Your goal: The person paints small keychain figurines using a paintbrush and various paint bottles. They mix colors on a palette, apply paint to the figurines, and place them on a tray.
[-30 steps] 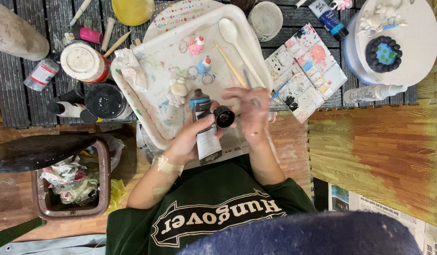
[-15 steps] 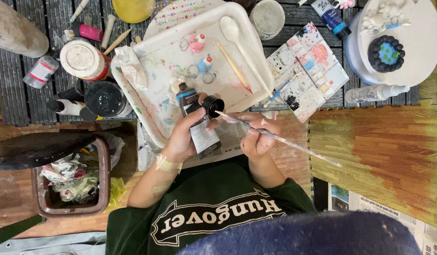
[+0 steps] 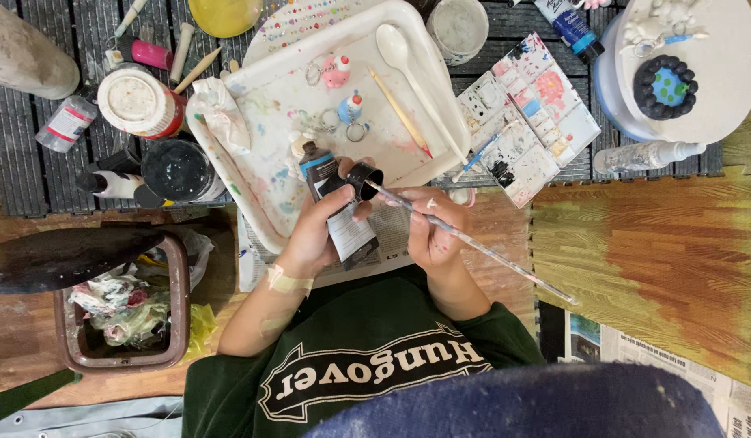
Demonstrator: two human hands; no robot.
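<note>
A: Where's the paint tube (image 3: 335, 212) rn?

B: In the left hand (image 3: 317, 235), over the near edge of the white tray (image 3: 253, 203). Fingers are wrapped round the tube's lower body, closed tight on it; the dark top end sticks out above them, pointing away from the person.

A: And the cap?

B: Black cap (image 3: 364, 178) sits at the left thumb/fingertips, just right of the tube, touching them. Open end faces the brush.

A: Right hand?

B: Right hand (image 3: 432, 231) is curled shut on a long thin brush (image 3: 473, 243), pinched approx. at its front third. Bristle end reaches to the cap's mouth; handle trails off to the right over the wood floor (image 3: 651, 251).

A: Anything w/ it nearby?

B: Paint palette (image 3: 529, 130) just beyond the right hand, white spoon (image 3: 408, 73) and 2 small figurines on the tray. Can't tell if the bristles touch paint.
</note>
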